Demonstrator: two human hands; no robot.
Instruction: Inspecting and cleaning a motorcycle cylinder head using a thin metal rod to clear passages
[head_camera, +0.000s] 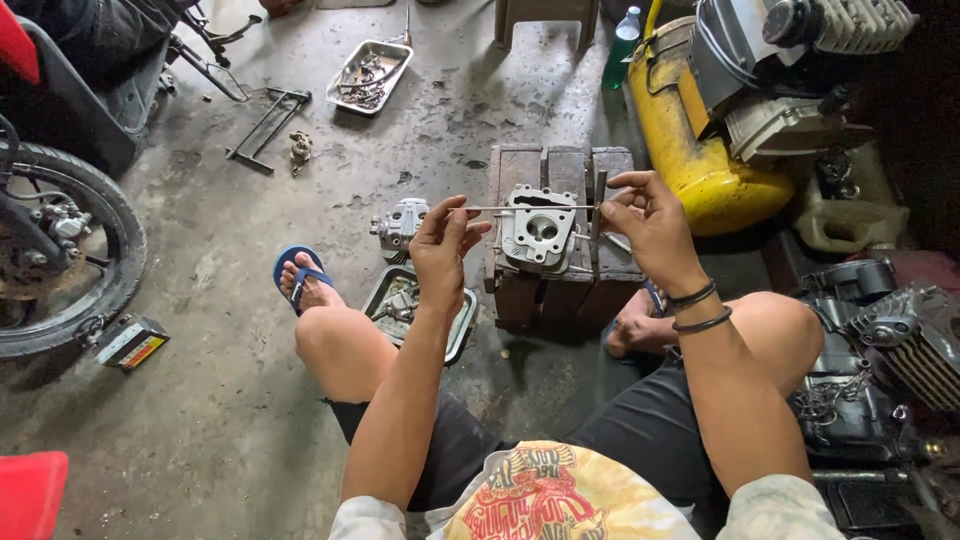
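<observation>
While both pinch a thin rod — left hand, right hand closed on its ends, cylinder head below

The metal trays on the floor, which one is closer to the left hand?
The tray just below the left hand, beside the wooden block. The other tray lies far off near the top.

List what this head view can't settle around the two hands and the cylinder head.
- Thin rod: its ends are covered by the fingers of the left hand and right hand; grip unreadable.
- Dark tool at the right hand: too slim to identify.
- Cylinder head: underside hidden on the wooden block.
- Tray by the left knee: partly behind the forearm, contents too small.
- Wheel: cut off at the left edge.
</observation>
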